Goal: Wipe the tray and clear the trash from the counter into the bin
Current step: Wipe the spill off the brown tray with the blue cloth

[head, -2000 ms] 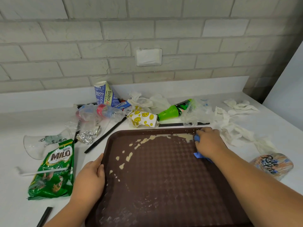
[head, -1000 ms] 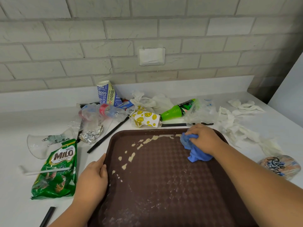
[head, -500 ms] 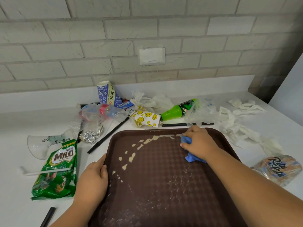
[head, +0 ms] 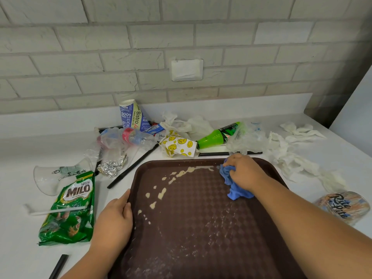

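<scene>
A brown textured tray [head: 201, 228] lies on the white counter in front of me. Beige spill [head: 181, 174] runs along its far edge and down its left side, with pale smears nearer me. My right hand [head: 244, 172] grips a bunched blue cloth [head: 233, 186] and presses it on the tray's far right part, beside the spill's right end. My left hand [head: 114, 220] rests on the tray's left rim, thumb over the edge.
Trash lies behind and beside the tray: green Milo bag [head: 70, 208], clear cup [head: 52, 176], foil ball [head: 112, 167], plastic bottle [head: 132, 137], paper cup [head: 132, 115], smiley wrapper [head: 178, 147], green bottle [head: 217, 135], white tissues [head: 291, 158], Rite wrapper [head: 342, 206], black straws [head: 132, 166].
My right hand has worked the blue cloth leftward along the tray's far edge, and the spill there has shortened from the right. My left hand has stayed on the left rim.
</scene>
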Demonstrator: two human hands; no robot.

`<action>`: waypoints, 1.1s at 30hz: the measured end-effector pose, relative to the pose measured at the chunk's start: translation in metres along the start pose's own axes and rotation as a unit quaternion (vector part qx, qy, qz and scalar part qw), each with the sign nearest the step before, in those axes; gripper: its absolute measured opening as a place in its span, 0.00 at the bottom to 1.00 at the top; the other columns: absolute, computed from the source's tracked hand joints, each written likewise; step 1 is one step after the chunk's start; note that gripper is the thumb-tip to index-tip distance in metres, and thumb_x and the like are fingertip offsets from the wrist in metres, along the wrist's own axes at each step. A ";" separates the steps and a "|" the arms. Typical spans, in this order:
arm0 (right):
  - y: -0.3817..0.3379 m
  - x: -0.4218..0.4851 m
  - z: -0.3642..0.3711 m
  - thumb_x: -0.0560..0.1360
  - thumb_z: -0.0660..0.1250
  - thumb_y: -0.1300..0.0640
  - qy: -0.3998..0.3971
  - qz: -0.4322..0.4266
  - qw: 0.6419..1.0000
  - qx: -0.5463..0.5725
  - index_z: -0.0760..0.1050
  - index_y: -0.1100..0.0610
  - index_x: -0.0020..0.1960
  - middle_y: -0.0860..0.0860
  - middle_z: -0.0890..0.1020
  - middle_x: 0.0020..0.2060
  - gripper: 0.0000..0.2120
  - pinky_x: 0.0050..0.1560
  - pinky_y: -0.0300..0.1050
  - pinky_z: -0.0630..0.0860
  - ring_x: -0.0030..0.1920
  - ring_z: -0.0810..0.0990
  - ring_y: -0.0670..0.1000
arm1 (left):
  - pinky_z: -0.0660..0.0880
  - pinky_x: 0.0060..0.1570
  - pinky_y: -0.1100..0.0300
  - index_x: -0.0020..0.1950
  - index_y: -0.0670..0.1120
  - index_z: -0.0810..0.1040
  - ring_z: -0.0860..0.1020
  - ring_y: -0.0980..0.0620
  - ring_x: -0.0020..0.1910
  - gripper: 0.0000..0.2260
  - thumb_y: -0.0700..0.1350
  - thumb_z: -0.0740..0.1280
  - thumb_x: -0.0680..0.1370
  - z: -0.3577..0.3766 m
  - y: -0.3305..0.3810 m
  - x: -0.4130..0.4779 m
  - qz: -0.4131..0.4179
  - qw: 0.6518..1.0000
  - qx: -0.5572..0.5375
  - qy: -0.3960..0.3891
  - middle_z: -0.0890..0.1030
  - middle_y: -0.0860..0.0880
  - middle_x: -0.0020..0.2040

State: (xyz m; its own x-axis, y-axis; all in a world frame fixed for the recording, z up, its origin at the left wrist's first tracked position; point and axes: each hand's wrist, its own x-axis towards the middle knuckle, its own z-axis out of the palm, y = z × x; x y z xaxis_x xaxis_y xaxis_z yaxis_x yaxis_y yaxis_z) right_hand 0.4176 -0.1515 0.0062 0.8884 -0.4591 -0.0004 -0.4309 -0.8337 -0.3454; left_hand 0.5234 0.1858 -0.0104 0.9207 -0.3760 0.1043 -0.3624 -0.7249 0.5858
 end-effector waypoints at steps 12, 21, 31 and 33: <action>-0.012 -0.007 0.009 0.75 0.60 0.65 -0.021 -0.063 0.998 -0.016 0.75 0.55 0.65 0.49 0.72 0.65 0.20 0.67 0.39 0.64 0.66 0.68 0.53 | 0.70 0.50 0.56 0.72 0.50 0.67 0.76 0.47 0.56 0.19 0.43 0.56 0.81 0.000 0.001 0.000 -0.001 1.000 -0.002 -0.001 0.78 0.46 0.57; -0.021 -0.026 -0.049 0.68 0.66 0.69 -0.036 -0.049 0.988 0.140 0.77 0.46 0.55 0.43 0.76 0.46 0.23 0.53 0.35 0.71 0.48 0.76 0.43 | 0.69 0.51 0.57 0.71 0.50 0.69 0.76 0.47 0.56 0.19 0.43 0.57 0.80 -0.001 0.002 -0.001 0.002 1.000 -0.009 0.005 0.78 0.46 0.58; -0.011 -0.039 -0.075 0.63 0.78 0.64 0.220 -0.039 0.967 0.119 0.77 0.57 0.50 0.51 0.64 0.52 0.18 0.56 0.26 0.62 0.54 0.69 0.47 | 0.68 0.46 0.58 0.71 0.50 0.69 0.76 0.46 0.54 0.19 0.42 0.57 0.80 -0.002 0.001 -0.001 0.005 1.000 -0.005 0.002 0.79 0.45 0.56; -0.001 -0.044 -0.059 0.61 0.80 0.50 0.136 -0.010 0.988 0.068 0.76 0.50 0.53 0.49 0.63 0.53 0.23 0.59 0.38 0.65 0.56 0.69 0.50 | 0.68 0.47 0.58 0.71 0.50 0.69 0.76 0.46 0.55 0.19 0.42 0.57 0.80 -0.002 0.002 -0.001 0.003 1.000 -0.004 0.002 0.79 0.45 0.57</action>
State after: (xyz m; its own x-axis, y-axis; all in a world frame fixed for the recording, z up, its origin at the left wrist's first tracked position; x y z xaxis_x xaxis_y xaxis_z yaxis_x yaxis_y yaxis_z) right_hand 0.3693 -0.1482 0.0625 0.8138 -0.5230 0.2533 -0.3710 -0.8031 -0.4662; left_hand 0.5221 0.1859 -0.0078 0.9190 -0.3783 0.1113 -0.3671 -0.7175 0.5920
